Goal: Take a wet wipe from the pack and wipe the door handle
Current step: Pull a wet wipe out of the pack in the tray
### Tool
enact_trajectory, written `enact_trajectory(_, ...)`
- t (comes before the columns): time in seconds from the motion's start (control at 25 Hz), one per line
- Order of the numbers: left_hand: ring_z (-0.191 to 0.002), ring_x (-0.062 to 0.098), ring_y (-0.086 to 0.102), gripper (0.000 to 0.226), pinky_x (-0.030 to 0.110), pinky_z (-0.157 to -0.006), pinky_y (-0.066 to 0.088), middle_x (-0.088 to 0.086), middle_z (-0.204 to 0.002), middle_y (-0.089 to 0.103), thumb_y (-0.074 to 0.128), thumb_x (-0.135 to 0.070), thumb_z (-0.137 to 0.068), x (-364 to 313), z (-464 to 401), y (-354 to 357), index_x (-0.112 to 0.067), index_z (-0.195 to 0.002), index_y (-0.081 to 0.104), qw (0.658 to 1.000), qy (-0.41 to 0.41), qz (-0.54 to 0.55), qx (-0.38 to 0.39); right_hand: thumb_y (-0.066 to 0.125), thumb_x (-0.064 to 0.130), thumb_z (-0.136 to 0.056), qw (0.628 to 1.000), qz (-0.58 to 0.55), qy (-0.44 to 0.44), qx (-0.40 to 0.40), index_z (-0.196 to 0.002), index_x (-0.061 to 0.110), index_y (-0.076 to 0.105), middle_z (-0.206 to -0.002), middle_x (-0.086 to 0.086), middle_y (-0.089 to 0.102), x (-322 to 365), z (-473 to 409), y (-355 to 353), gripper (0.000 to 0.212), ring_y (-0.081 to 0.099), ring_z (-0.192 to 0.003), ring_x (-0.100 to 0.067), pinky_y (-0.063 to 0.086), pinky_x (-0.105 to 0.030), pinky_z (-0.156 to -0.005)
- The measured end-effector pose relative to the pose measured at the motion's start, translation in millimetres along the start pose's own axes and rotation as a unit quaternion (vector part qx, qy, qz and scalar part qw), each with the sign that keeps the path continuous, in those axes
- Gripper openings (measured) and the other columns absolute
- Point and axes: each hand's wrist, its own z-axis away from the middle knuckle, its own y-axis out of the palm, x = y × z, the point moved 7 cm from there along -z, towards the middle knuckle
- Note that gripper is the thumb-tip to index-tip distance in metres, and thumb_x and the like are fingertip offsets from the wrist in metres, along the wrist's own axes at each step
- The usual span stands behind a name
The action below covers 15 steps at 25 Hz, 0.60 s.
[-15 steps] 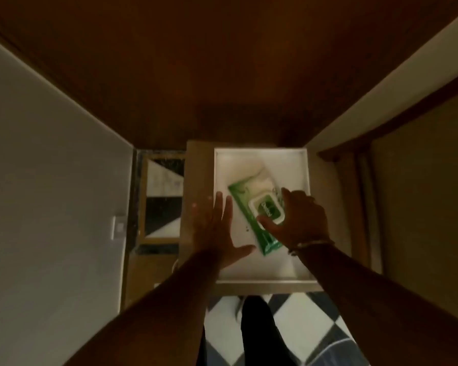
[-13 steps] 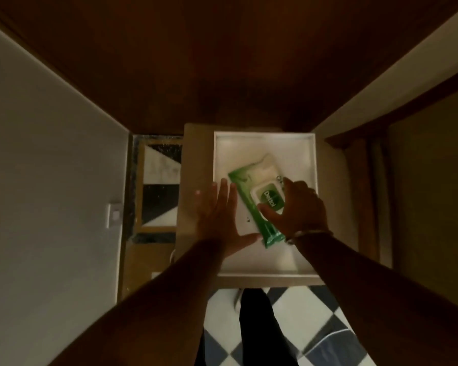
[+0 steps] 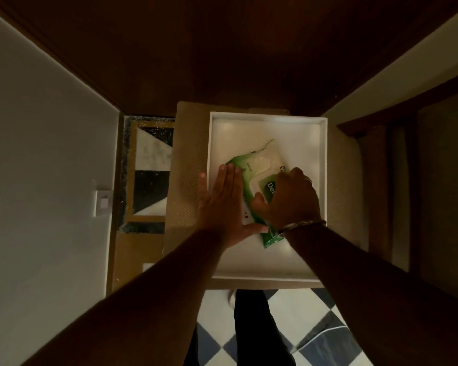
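A green and white wet wipe pack (image 3: 259,165) lies slantwise in a white tray (image 3: 324,159). My left hand (image 3: 224,204) lies flat with fingers together, pressing on the pack's left edge, its thumb along the pack's near end. My right hand (image 3: 288,199) rests on the pack's lid, fingers curled over the green label and thumb at the lid's near-left edge. No wipe is out of the pack. The door handle is not in view.
The tray sits on a small tan-topped stand (image 3: 188,186). A dark wooden door (image 3: 222,56) rises behind it. A white wall (image 3: 37,154) with a switch plate (image 3: 103,202) is on the left; chequered floor tiles (image 3: 296,326) lie below.
My left hand slid right onto the pack's left edge. My right hand moved further over the lid, covering more of the label. The view shifted slightly.
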Motion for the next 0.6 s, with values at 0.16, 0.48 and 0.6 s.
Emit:
enact_trajectory(0.16, -0.144, 0.031, 0.004, 0.135, 0.062, -0.111, -0.007, 0.020, -0.157, 0.013, 0.038, -0.093, -0.053, 1, 0, 1, -0.002, -0.147, 0.008, 1.000, 0.001, -0.004, 0.011, 0.033, 0.025, -0.094, 0.990, -0.136, -0.026, 0.004, -0.067, 0.008, 0.058, -0.067, -0.008, 0.054, -30, -6, -15, 0.041, 0.057, -0.064, -0.024, 0.036, -0.029, -0.062)
enact_trajectory(0.48, -0.143, 0.034, 0.009, 0.117, 0.057, -0.111, -0.013, 0.019, -0.155, 0.022, 0.030, -0.091, -0.065, -5, -3, -26, -0.007, -0.147, 0.017, 0.999, 0.009, -0.004, -0.046, 0.040, 0.022, -0.101, 0.906, -0.409, 0.100, 0.055, -0.093, -0.010, 0.060, -0.080, -0.014, 0.061, -71, -3, -8, 0.038, 0.054, -0.083, -0.024, 0.046, -0.030, -0.075)
enact_trajectory(0.6, -0.141, 0.036, 0.020, 0.077, 0.057, -0.109, -0.013, 0.015, -0.148, 0.038, 0.036, -0.074, -0.081, -18, -18, -44, -0.018, -0.133, 0.043, 0.995, 0.039, 0.017, -0.087, 0.042, 0.024, -0.100, 0.892, -0.433, 0.103, 0.071, -0.086, 0.007, 0.062, -0.074, 0.003, 0.056, -73, 3, -3, 0.030, 0.056, -0.083, -0.023, 0.046, -0.034, -0.080)
